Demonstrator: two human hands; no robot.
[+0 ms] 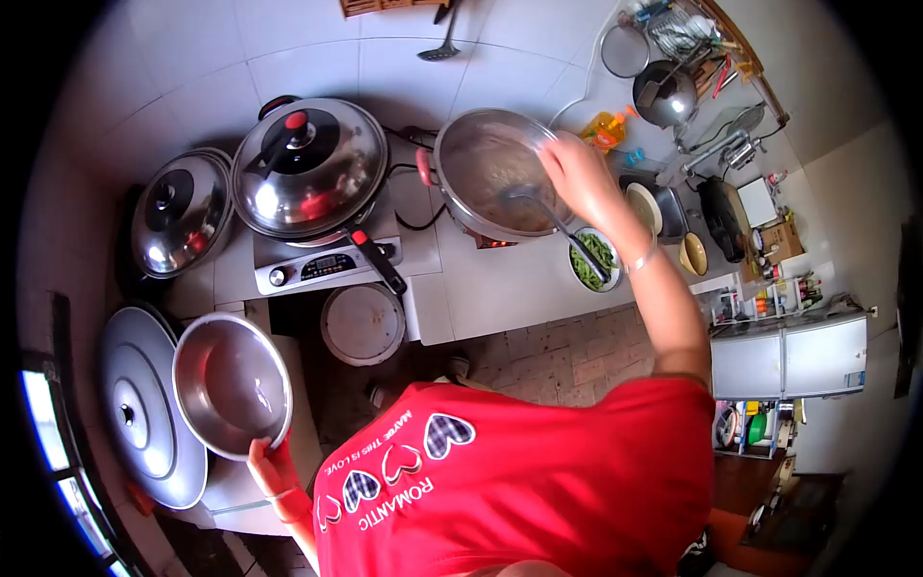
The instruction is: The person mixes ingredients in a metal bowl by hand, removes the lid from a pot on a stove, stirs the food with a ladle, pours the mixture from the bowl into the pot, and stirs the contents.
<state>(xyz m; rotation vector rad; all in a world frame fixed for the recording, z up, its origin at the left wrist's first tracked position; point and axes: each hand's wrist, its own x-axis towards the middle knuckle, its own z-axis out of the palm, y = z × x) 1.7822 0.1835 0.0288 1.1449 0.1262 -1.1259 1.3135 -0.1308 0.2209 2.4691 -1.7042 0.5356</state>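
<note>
My left hand grips the rim of a stainless steel bowl, held tilted at the lower left with nothing visible inside. My right hand is closed at the right rim of a large steel pot; the handle on that side is hidden behind it. Cloudy, brownish liquid with pale foam fills the pot. A ladle rests in it, its dark handle slanting out over the near rim, below my right wrist. Under that handle stands a bowl of cut green vegetables.
A lidded wok sits on an induction cooker, its handle jutting forward. Another lidded pan and a large lid are at the left. An orange bottle and a yellow bowl stand right of the pot.
</note>
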